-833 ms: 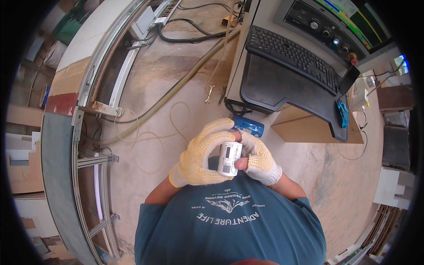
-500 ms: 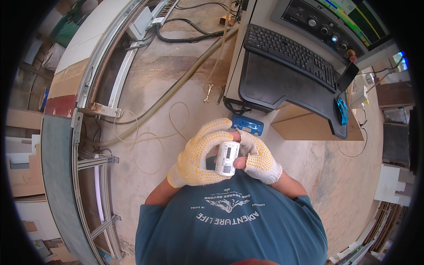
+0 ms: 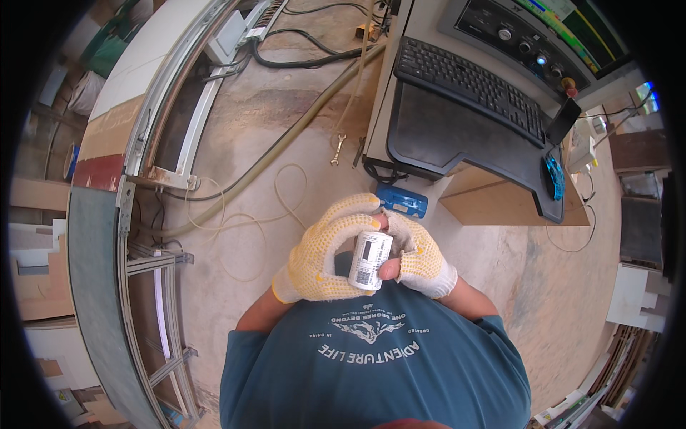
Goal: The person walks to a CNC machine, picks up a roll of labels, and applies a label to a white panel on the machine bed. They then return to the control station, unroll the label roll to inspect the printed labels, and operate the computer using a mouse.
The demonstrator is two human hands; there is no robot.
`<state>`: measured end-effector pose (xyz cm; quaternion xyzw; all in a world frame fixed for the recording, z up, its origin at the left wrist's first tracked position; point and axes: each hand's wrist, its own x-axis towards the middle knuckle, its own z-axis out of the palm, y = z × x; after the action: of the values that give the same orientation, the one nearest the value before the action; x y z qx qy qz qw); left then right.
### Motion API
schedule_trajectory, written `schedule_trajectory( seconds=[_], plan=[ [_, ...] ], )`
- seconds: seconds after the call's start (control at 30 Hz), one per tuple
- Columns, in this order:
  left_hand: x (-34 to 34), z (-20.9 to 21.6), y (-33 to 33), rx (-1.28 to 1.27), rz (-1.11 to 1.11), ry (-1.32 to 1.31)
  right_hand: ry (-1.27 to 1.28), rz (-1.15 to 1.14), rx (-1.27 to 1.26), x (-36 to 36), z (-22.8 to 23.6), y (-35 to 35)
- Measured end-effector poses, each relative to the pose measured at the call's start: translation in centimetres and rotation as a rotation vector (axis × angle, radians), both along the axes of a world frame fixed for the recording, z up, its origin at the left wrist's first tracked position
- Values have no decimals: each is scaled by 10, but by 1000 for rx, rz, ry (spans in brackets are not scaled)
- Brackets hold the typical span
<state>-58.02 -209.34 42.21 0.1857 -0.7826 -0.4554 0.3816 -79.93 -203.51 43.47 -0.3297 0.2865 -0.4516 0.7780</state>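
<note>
Overhead, a wide concrete floor [image 3: 236, 143] strewn with hoses and cables; up right, a grey desk [image 3: 464, 136] carrying a black keyboard [image 3: 468, 79]. Below it, close to the chest, two knit work gloves. Left hand [image 3: 321, 254] wrapped round a small white can [image 3: 369, 259], fingers [image 3: 350, 211] curled shut over its top end; right hand [image 3: 420, 254] closed on the far side, bare fingertip under the base. Probably light and rigid, smooth-walled, so likely slippery against cotton. Best gripped round the cylinder's middle, not the cap.
</note>
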Motion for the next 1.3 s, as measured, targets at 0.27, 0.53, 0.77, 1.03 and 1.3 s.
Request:
schedule_trajectory(
  seconds=[0.27, 0.53, 0.77, 1.03, 1.3],
  plan=[
    [-3, -13, 0, 16, -14, 7, 215, -59, -38, 0, 11, 5],
    [-5, -21, 2, 79, -15, 32, 327, -100, -116, 1, 9, 6],
    [-2, -24, 0, 69, -30, 60, 209, -66, -88, 1, 1, 8],
    [2, -17, 2, 29, -8, 61, 173, 15, -29, -2, 4, 10],
    [6, -8, 4, 7, -9, 27, 164, 12, -65, 2, 10, 12]
  ],
)
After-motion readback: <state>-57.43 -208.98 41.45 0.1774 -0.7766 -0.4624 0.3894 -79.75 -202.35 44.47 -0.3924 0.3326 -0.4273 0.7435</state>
